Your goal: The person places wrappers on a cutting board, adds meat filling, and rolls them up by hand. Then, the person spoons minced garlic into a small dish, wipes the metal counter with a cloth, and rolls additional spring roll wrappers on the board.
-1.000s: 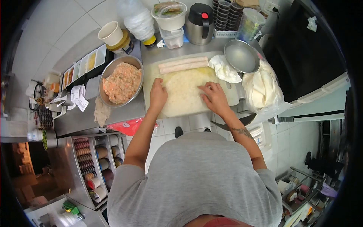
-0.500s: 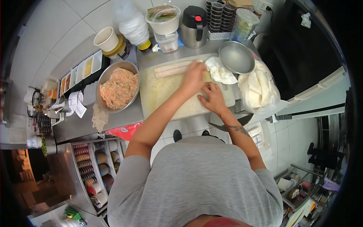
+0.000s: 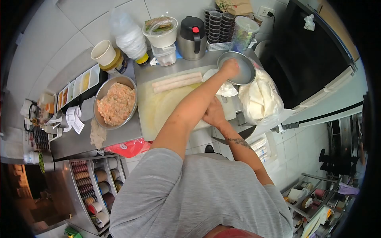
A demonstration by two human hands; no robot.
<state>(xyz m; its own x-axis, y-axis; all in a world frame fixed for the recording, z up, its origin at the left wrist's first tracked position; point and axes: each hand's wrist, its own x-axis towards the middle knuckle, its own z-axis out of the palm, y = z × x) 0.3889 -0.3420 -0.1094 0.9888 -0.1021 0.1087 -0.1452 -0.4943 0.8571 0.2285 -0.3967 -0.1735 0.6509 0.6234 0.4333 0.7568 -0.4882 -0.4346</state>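
Observation:
My left hand (image 3: 230, 69) reaches across my body into a round metal pan (image 3: 248, 75) of cloudy liquid; its fingers are bunched low and partly hidden. On the near right of the pale cutting board (image 3: 158, 115) rests my right hand (image 3: 214, 113), fingers apart, partly covered by my left forearm. Two long pale rolls (image 3: 176, 82) lie side by side at the board's far edge. Next to the pan is a crumpled white cloth (image 3: 227, 90), half behind my left forearm. A plastic bag of white wrapper sheets (image 3: 260, 99) sits to the right.
A metal bowl of orange-pink minced filling (image 3: 116, 104) stands left of the board. A thermal jug (image 3: 192, 37), stacked tubs (image 3: 160, 33) and sauce cups (image 3: 215, 25) line the wall. A knife blade (image 3: 244, 135) juts past the counter's near edge.
My left hand has left the rolls and moved right into the metal pan. My right hand stays at the board's near right, now partly behind the left forearm. The camera view has shifted slightly.

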